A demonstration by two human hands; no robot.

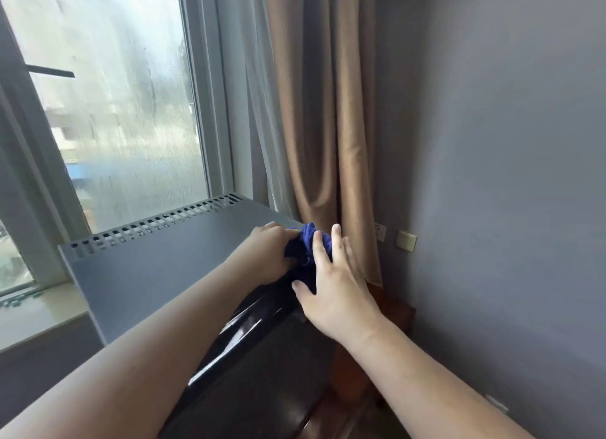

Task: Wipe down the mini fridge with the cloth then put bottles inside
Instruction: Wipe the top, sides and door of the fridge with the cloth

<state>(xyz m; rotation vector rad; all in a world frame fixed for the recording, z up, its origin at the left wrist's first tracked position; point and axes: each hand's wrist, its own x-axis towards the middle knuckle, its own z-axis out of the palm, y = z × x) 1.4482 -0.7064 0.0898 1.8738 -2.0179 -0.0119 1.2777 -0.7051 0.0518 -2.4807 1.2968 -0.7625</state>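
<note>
At the far left, daylight is being let in through a fogged window (114, 110), and a pale sill (32, 310) is being shown below it. Against that sill the mini fridge (157, 268) is being seen from above: its top is a flat grey metal panel, a row of small vent slots is running along the back edge, and a glossy black door front (262, 356) is catching streaks of light below the front edge.

At the right front corner of the top, the cloth (303, 241) is being held – a deep blue, fuzzy piece, bunched into folds and lying over the corner's edge. It is being gripped from the left by the left hand (269, 251), whose fingers are curled into the fabric. The right hand (334, 291) is being laid over the cloth from the right, fingers straight and spread wide – nothing is being clasped by it.

Further right, a brown curtain (321, 110) is hanging behind the hands, reddish wooden furniture (393, 314) is showing beneath the right wrist, and a wall plate (406, 240) is being seen on the grey wall (492, 143).
</note>
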